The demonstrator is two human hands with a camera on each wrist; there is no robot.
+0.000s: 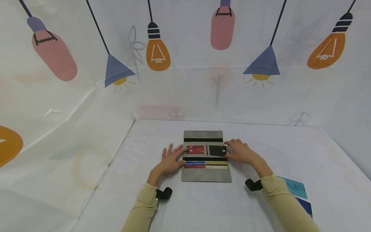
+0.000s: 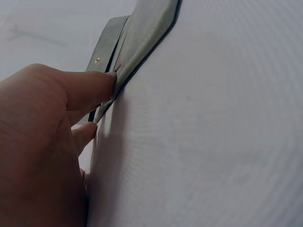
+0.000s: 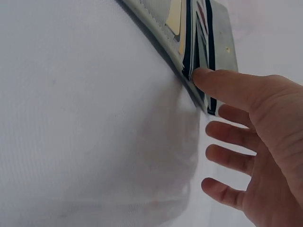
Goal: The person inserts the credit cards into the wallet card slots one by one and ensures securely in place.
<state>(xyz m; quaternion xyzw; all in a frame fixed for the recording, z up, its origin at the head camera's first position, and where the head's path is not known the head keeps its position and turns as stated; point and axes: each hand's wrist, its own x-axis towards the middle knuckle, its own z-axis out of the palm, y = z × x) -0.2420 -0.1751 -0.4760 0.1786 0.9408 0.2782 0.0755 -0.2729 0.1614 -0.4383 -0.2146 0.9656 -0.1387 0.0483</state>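
A grey card wallet (image 1: 206, 175) lies unfolded on the white table. Its upper pocket holds a red card (image 1: 195, 149) on the left and a black card (image 1: 217, 150) on the right. Blue, red and yellowish card edges (image 1: 215, 163) show in the lower slots. My left hand (image 1: 171, 160) touches the wallet's left edge with thumb and index finger, the other fingers spread. On the opposite edge, my right hand (image 1: 242, 152) rests its thumb; the right wrist view shows that thumb beside the dark band, with the other fingers (image 3: 232, 135) extended and apart.
A teal card or booklet (image 1: 297, 188) and a dark blue one (image 1: 305, 206) lie at the right, partly covered by my right sleeve (image 1: 285, 199). White sheeting printed with lamps (image 1: 157, 54) rises behind and at the left of the table.
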